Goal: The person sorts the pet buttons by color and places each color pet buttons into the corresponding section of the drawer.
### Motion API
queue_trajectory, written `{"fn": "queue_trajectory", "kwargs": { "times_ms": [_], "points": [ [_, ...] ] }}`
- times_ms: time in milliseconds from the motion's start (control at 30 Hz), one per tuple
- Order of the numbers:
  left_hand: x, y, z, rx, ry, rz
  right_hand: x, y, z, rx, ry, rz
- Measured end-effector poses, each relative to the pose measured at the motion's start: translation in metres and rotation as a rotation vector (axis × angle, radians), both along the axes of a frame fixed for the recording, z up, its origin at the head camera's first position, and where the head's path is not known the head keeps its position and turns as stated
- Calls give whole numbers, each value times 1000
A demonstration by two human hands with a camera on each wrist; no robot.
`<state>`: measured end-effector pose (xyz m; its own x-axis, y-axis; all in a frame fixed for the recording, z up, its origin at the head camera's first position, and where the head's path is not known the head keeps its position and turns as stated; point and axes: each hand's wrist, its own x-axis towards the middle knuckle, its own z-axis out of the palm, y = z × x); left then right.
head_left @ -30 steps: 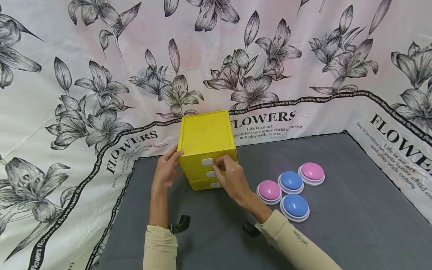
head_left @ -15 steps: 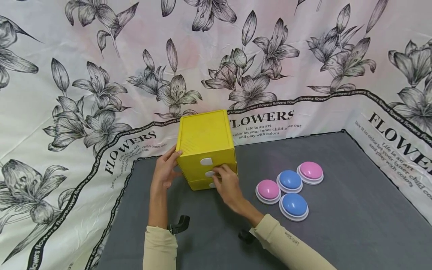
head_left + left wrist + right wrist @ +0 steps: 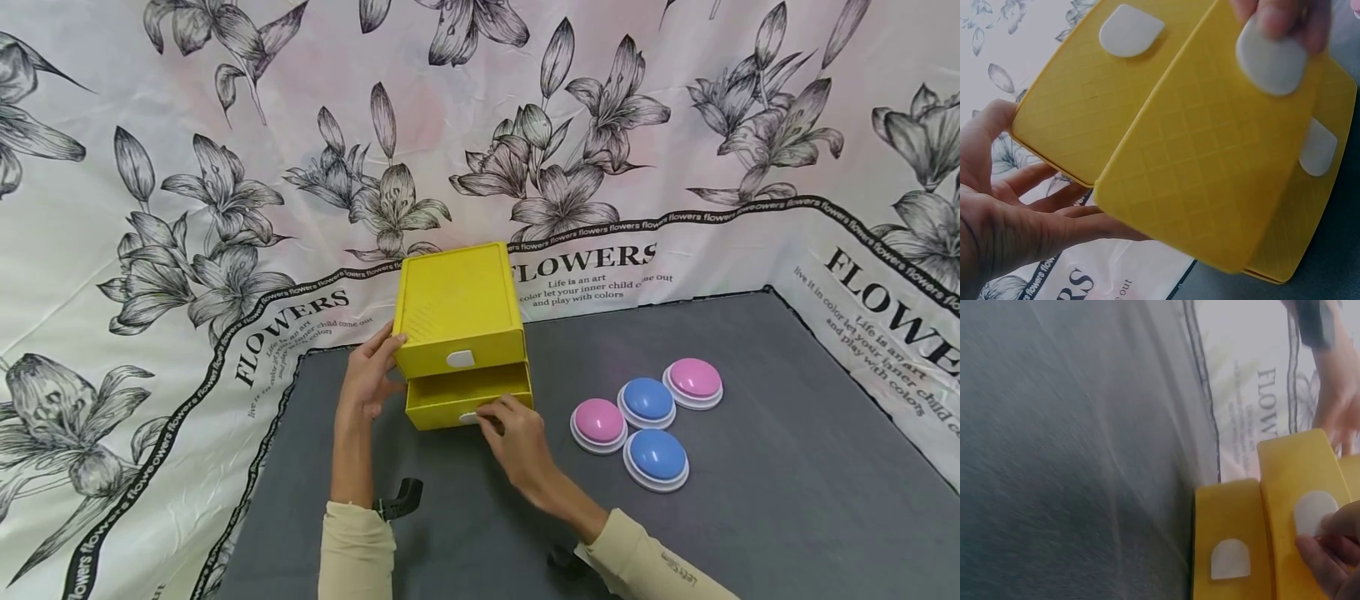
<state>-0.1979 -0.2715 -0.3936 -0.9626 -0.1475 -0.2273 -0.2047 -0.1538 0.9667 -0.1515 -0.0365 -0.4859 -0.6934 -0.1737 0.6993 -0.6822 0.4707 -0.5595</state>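
A yellow three-drawer box (image 3: 459, 296) stands at the back of the grey table. Its middle drawer (image 3: 1191, 150) is pulled out, and the yellow inside shows from above. My right hand (image 3: 521, 446) pinches the white handle (image 3: 1311, 509) of that drawer between thumb and fingers. At the box's left side, my left hand (image 3: 366, 375) rests with its thumb at the front edge and its fingers extended along the side wall. The top drawer (image 3: 1085, 94) and bottom drawer (image 3: 1230, 519) sit pushed in, each with a white handle.
Right of the box, pink push buttons (image 3: 598, 421) and blue push buttons (image 3: 656, 455) on white bases stand in a cluster on the grey table (image 3: 787, 467). A white flower-printed cloth (image 3: 420, 125) hangs behind and along the sides.
My right hand has gone from near the top handle down to the middle one and drawn the middle drawer out toward me. The left hand has stayed at the box's side.
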Motion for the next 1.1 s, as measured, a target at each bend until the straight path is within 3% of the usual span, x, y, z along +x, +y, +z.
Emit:
{"fn": "queue_trajectory", "kwargs": {
  "times_ms": [167,333,567,733,900,1000,1100],
  "points": [
    [-1,3,0,-10,0,8,19,9,-1,55,85,20],
    [-1,4,-1,-22,5,7,30,12,-2,82,102,32],
    [-1,3,-1,-14,9,12,36,20,2,169,167,76],
    [0,3,-1,-26,15,4,37,30,18,257,168,76],
    [1,3,-1,-19,17,3,27,48,48,175,187,48],
    [1,4,1,-19,19,-1,11,65,63,143,196,-47],
    [1,4,0,-20,18,-1,-7,83,70,169,139,-147]
  ]
}}
